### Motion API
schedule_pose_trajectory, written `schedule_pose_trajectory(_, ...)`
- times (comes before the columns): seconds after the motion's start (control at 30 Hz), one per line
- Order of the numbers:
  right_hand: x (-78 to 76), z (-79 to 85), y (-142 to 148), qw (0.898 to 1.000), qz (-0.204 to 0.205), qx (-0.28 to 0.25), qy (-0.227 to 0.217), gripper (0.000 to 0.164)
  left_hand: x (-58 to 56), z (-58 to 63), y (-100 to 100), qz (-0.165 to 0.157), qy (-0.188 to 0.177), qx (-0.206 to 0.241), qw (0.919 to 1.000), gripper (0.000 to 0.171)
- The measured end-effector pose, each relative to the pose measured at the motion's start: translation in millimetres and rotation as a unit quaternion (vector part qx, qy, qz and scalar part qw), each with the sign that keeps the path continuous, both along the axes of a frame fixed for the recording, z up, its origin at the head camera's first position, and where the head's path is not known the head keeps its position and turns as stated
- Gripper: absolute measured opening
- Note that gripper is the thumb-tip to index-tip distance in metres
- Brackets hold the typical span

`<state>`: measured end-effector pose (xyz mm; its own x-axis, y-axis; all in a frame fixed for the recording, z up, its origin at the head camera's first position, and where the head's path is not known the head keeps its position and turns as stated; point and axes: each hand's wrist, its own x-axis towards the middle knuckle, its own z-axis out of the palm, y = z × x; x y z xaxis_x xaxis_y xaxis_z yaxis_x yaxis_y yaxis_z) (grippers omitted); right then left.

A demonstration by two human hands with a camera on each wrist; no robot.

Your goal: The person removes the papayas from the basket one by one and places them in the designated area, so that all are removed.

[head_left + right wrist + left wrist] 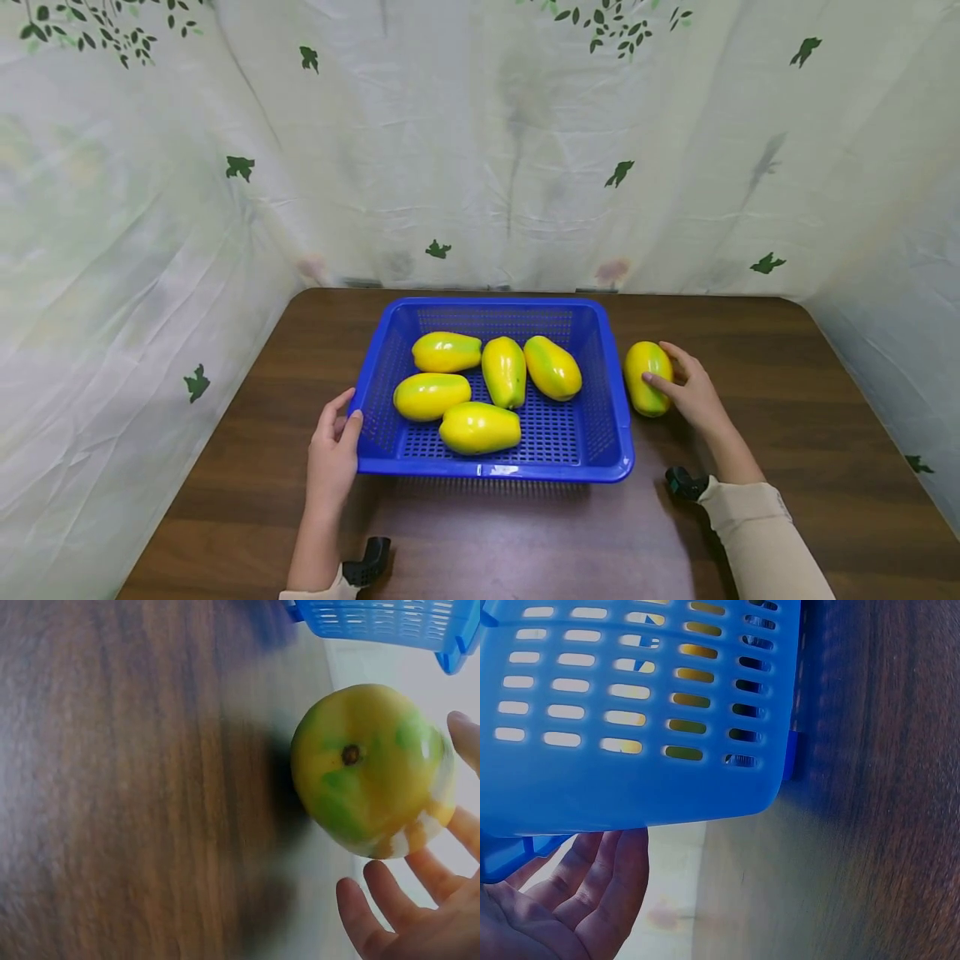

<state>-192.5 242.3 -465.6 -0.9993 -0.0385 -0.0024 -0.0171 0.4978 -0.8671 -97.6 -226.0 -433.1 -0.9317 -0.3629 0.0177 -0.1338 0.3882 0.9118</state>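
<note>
A: What is seen of the surface?
B: A brown wooden table (450, 550) is spread beneath and around the blue basket (495, 472), with glare cast on the near side of it.
A: And nearest?
B: Before the basket's left part, a black left-wrist device (367, 563) is seen; off its near right corner, a black right-wrist device (684, 483).
A: How are the hands placed?
B: The basket's left rim, by the near corner, is gripped by the left hand (332, 450), the thumb laid over it. To the right of the basket, a lone papaya (643, 360) is touched by the right hand (696, 396).
A: Is it gripped?
B: That cannot be told; in the right wrist view some fingertips (349, 892) are seen slightly apart from it.
A: What is held in the basket?
B: Five papayas (480, 429). One is laid nearest the front rim, another behind it toward the left wall; three are set farther back.
A: And beyond?
B: Behind the basket, a pale cloth (450, 125) printed with leaves is hung.
</note>
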Motion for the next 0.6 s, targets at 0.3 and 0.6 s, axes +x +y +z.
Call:
schedule_pose_trajectory(0.3,3.4,13.3,-0.4,1.000,-0.007,0.001,0.029,0.070,1.8,2.7,0.6,-0.005,-0.009,0.000,0.9999,0.040)
schedule_pose_trajectory(0.6,6.2,41.7,-11.9,0.997,0.003,-0.001,0.080,0.071,0.6,3.3,1.3,-0.003,-0.004,0.001,1.0000,0.039)
